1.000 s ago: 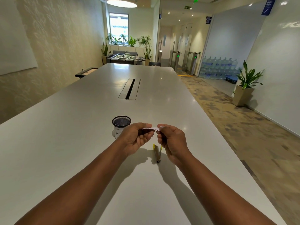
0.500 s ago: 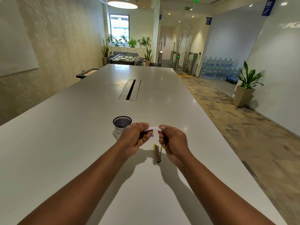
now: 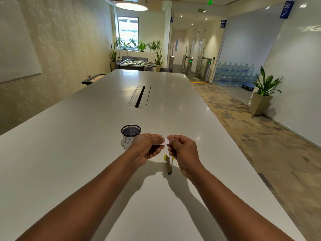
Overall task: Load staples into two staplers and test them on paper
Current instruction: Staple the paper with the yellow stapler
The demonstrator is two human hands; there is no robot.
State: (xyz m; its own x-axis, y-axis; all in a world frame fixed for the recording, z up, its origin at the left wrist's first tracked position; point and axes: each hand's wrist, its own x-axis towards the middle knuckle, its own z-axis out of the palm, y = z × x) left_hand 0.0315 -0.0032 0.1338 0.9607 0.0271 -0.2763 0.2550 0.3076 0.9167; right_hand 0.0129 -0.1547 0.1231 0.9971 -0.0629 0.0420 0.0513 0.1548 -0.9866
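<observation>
A long white glossy table [image 3: 86,145] fills the view, running away from the person toward a foosball table [image 3: 134,63] and a row of potted plants under a window. A narrow grey cable slot [image 3: 139,96] sits along the table's midline. Both forearms reach in from below. The left hand [image 3: 147,147] and the right hand [image 3: 182,150] are raised just above the tabletop, close together, each with curled fingers pinching one end of a small white strip of paper [image 3: 165,141] stretched level between them, its long axis running left to right. Behind the left hand stands a black wire-mesh cup with a white label [image 3: 130,134]. Under the right hand lies a yellow-and-grey stapler [image 3: 168,163], open, its long axis running toward and away from the person, its narrow hinged end nearest them.
</observation>
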